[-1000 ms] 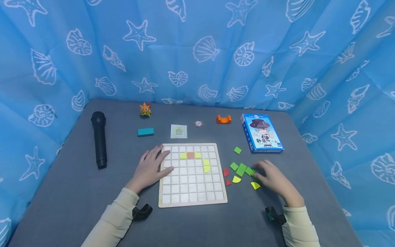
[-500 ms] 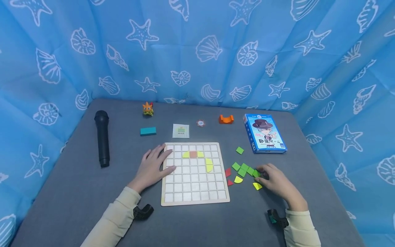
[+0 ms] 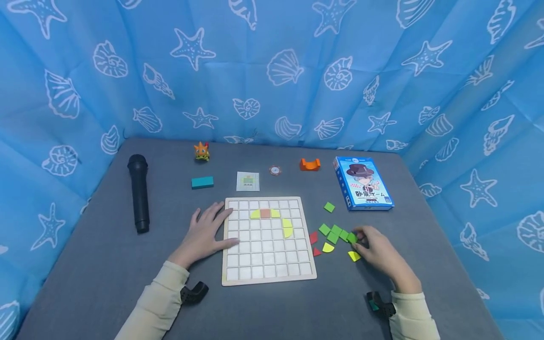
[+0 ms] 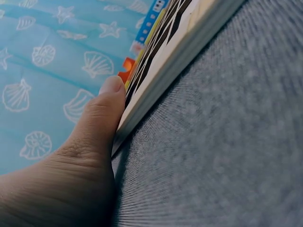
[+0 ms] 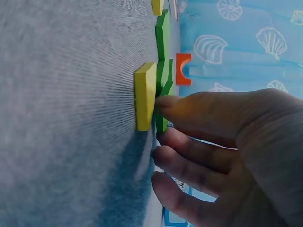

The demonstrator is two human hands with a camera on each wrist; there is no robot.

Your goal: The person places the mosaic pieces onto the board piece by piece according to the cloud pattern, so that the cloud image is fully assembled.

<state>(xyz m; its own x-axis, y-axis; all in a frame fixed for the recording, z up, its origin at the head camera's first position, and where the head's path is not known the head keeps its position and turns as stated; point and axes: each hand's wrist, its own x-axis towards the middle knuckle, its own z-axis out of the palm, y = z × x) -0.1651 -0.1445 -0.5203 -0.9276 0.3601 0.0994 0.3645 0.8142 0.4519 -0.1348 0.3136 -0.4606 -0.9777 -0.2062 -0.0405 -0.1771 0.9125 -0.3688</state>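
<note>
Green tile (image 3: 352, 238), at the right end of a loose green cluster (image 3: 333, 236), sits between the right hand's (image 3: 376, 248) pinching thumb and forefinger. Well apart from it, the left hand (image 3: 201, 238) rests on the board's (image 3: 257, 259) left edge (fingers spread, thumb over the rim). A yellow piece (image 3: 354, 256) lies just beside the right thumb; red pieces (image 3: 313, 237) lie near the board's right side. On the board, an orange-brown square (image 3: 265, 214) sits between two of four yellow pieces. Beyond stand a card (image 3: 248, 181), chip (image 3: 275, 170) and blue box (image 3: 364, 184).
</note>
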